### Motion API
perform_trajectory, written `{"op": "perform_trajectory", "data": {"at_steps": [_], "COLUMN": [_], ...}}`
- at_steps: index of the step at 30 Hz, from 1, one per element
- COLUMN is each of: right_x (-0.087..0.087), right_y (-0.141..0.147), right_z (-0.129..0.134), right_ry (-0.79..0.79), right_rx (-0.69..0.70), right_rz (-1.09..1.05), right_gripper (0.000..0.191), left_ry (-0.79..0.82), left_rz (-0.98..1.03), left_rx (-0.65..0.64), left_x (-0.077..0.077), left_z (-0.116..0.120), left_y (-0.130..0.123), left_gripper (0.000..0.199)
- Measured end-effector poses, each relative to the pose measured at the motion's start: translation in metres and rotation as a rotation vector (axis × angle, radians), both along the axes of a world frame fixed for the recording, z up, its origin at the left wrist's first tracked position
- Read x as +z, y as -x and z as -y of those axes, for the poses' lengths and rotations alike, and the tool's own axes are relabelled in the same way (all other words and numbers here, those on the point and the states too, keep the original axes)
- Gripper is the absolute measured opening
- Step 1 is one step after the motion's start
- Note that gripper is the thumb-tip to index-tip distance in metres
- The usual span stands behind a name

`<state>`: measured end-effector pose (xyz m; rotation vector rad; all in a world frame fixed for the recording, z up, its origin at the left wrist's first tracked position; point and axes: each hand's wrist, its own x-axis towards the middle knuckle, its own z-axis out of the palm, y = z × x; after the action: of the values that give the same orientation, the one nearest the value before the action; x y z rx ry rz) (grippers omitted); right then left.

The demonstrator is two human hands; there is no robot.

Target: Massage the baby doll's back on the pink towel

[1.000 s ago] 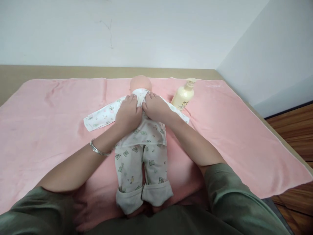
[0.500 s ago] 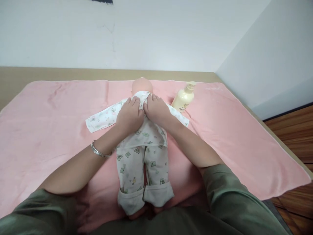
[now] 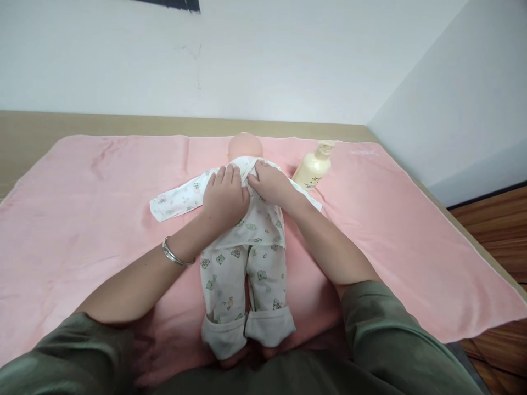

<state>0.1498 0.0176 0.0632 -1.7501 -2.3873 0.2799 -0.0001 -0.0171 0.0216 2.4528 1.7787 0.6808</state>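
Observation:
A bald doll [image 3: 246,146] lies on a pink blanket, its head toward the wall. It wears a white printed top [image 3: 263,227] with spread sleeves and matching trousers [image 3: 224,285] with rolled cuffs. My left hand [image 3: 225,198] lies flat on the left side of the doll's chest, fingers stretched toward the collar, a silver bangle on the wrist. Close beside it, my right hand [image 3: 268,182] pinches the top's cloth near the collar, thumb and fingers bent together. Both hands hide much of the chest.
A cream pump bottle [image 3: 313,167] stands on the blanket right of the doll. The pink blanket [image 3: 382,236] covers most of the wooden table [image 3: 135,122]. White walls rise behind and at the right; wood-grain panels show at the far right.
The whole view has shifted slightly, moving the scene a little to the right. My left hand's fingers lie flatter on the chest; my right hand remains by the collar.

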Motion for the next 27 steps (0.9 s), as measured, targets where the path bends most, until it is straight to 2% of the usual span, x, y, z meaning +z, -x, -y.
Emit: {"op": "perform_trajectory", "data": {"at_steps": [4, 8, 13, 17, 20, 24, 27], "right_x": [-0.002, 0.002, 0.006, 0.000, -0.003, -0.008, -0.011], "right_y": [0.013, 0.019, 0.007, 0.003, 0.011, 0.025, 0.027], "right_z": [0.018, 0.034, 0.018, 0.005, 0.015, 0.042, 0.045], "right_ry": [-0.063, -0.039, 0.023, -0.001, -0.052, -0.110, -0.146], "right_rx": [-0.027, -0.037, -0.058, -0.108, -0.114, -0.042, 0.003], "right_rz": [0.080, 0.106, -0.022, -0.078, -0.005, 0.099, 0.097], "right_gripper": [0.052, 0.054, 0.038, 0.041, 0.048, 0.058, 0.059], "left_ry": [0.082, 0.169, 0.021, -0.022, 0.038, 0.173, 0.197], "left_rz": [0.035, 0.080, 0.010, -0.002, 0.065, 0.138, 0.143], "left_rx": [0.033, 0.068, 0.015, -0.041, -0.017, 0.021, 0.060], "left_x": [0.006, 0.010, 0.003, -0.002, 0.001, 0.010, 0.012], "left_z": [-0.016, -0.032, -0.018, -0.009, -0.018, -0.036, -0.039], "left_y": [0.006, 0.015, 0.010, 0.003, 0.007, 0.019, 0.022], "left_gripper": [0.064, 0.056, 0.061, 0.066, 0.064, 0.047, 0.047]}}
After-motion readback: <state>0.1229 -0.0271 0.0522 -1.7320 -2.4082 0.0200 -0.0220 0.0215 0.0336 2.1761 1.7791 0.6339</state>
